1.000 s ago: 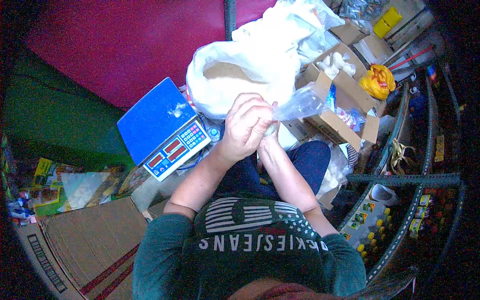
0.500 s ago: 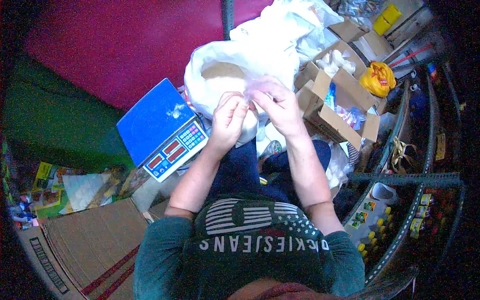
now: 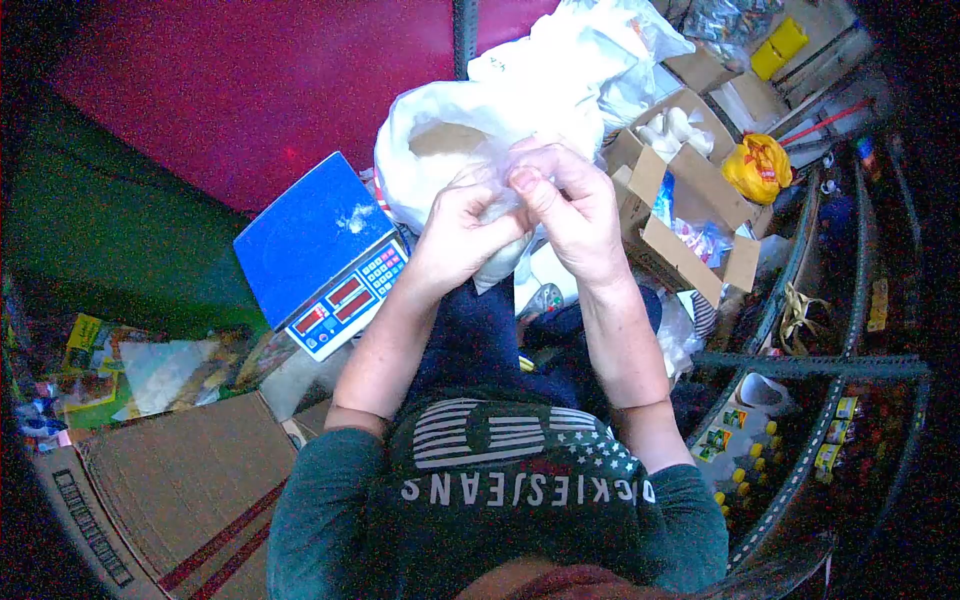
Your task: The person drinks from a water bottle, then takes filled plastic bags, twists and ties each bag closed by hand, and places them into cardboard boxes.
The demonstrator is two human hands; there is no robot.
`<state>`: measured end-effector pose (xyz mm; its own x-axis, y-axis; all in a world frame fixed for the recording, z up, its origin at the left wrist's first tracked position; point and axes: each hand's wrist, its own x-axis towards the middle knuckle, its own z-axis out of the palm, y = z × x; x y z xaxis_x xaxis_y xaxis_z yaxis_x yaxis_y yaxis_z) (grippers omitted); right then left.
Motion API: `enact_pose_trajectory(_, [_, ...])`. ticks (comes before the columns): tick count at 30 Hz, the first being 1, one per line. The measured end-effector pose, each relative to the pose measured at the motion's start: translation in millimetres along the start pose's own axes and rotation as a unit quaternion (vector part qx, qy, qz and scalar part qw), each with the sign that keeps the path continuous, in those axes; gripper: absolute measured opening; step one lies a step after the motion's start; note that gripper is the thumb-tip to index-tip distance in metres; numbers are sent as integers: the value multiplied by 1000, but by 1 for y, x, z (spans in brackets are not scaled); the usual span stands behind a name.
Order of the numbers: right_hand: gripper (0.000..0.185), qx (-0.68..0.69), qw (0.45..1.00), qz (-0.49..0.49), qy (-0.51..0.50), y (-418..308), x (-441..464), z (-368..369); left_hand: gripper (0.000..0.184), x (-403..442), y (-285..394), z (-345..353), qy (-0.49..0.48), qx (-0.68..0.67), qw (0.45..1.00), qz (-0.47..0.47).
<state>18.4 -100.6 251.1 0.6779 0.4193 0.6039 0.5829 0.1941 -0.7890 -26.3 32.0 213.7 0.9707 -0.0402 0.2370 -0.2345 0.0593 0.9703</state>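
Note:
My left hand (image 3: 463,238) and my right hand (image 3: 570,205) face each other in front of my chest, fingers closed. Between them they pinch the thin top of a clear plastic bag (image 3: 502,262). Its rounded lower part, filled with something white, hangs below my left fingers. Just beyond stands a large white sack (image 3: 398,130) with its mouth wide, holding a pale, fine-looking material. To the left of my left hand sits a blue-topped digital scale (image 3: 305,235) with white dust on its platform.
Cardboard boxes (image 3: 690,255) with packets inside stand on the right, near a yellow plastic bag (image 3: 757,168). Shelves with yellow-capped bottles (image 3: 757,450) line the lower right. A large flat carton (image 3: 180,480) lies at lower left. White bags (image 3: 640,50) are heaped behind the sack.
My hands have come slightly closer to me and pulled a little apart, with the bag's plastic stretched between them. The view has shifted slightly.

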Motion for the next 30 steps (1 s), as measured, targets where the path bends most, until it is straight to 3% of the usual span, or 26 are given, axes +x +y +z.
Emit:
enact_pose_trajectory(6, [11,152,974,130,102,9,-6,-3,17,-6,8,-2,-24,-72,997,-7])
enact_pose_trajectory(9, [8,255,949,126,135,16,-10,-5,16,-6,10,-5,-45,-73,996,21])
enact_pose_trajectory(12, [10,241,957,100,124,15,-10,-6,17,-7,9,-6,-43,-28,998,42])
enact_pose_trajectory(16, [28,248,958,128,67,19,-17,-20,18,-11,13,-5,-14,18,996,87])
enact_pose_trajectory(18, [39,239,961,120,74,32,-28,-21,18,-15,20,-7,12,-68,996,63])
enact_pose_trajectory(21, [60,463,820,330,64,79,-67,-15,17,-18,24,-10,16,-200,976,84])
enact_pose_trajectory(23, [72,658,590,445,144,64,-90,15,17,-16,25,-11,9,-254,960,113])
enact_pose_trajectory(25, [76,614,588,517,100,53,-94,28,20,-18,17,-16,5,-281,956,89])
enact_pose_trajectory(26, [78,657,546,508,110,42,-96,26,20,-19,14,-17,-2,-295,951,97])
enact_pose_trajectory(29, [85,704,525,471,85,24,-94,15,19,-17,17,-19,-22,-342,932,119])
enact_pose_trajectory(30, [86,686,564,458,44,28,-100,9,18,-16,19,-20,-26,-358,925,127])
